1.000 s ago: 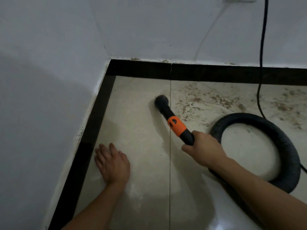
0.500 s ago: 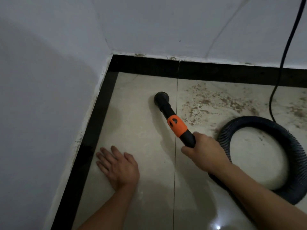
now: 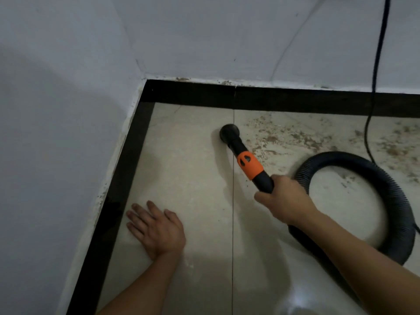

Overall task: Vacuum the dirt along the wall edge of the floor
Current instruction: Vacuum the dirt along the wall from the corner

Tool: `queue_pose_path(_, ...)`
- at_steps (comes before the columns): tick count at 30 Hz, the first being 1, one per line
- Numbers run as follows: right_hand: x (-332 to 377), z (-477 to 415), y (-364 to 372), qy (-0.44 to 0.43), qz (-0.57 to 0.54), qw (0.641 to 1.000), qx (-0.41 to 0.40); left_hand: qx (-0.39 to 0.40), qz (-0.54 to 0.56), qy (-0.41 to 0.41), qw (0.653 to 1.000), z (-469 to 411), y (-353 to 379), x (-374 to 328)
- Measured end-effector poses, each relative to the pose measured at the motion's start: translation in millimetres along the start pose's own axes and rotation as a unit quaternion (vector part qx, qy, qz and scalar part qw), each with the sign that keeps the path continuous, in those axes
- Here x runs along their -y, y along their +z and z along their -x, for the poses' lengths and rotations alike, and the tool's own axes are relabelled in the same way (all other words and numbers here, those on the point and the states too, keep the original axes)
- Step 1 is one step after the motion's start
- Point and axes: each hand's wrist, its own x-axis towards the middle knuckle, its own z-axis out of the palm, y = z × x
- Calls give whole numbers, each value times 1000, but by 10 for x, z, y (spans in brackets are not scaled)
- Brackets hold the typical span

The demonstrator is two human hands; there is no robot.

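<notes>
My right hand grips the black handle of a vacuum nozzle with an orange band. Its round black tip sits on the beige floor tile by the grout line, a short way from the black skirting of the far wall. Brown dirt is scattered over the tile to the right of the tip, along the far wall. My left hand rests flat on the floor near the left wall's skirting, fingers spread.
The ribbed black hose loops on the floor behind my right hand. A thin black power cord hangs down the far wall onto the floor. White walls meet in a corner at the upper left.
The nozzle tip has stayed near the grout line while the view shifted slightly. My left hand remains flat on the tile. The hose loop has barely moved.
</notes>
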Motion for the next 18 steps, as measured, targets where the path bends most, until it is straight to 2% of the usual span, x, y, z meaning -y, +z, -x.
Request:
queue_pose_path(12,-491,1486,142,-28,34,998,51,16,32,20,999,32,-66,120)
queue_pose_path(16,-756,1886,193,-23,64,995,75,43,20,56,997,139,-172,235)
queue_pose_path(18,-933,1981,178,0,72,996,56,37,34,80,996,253,-199,151)
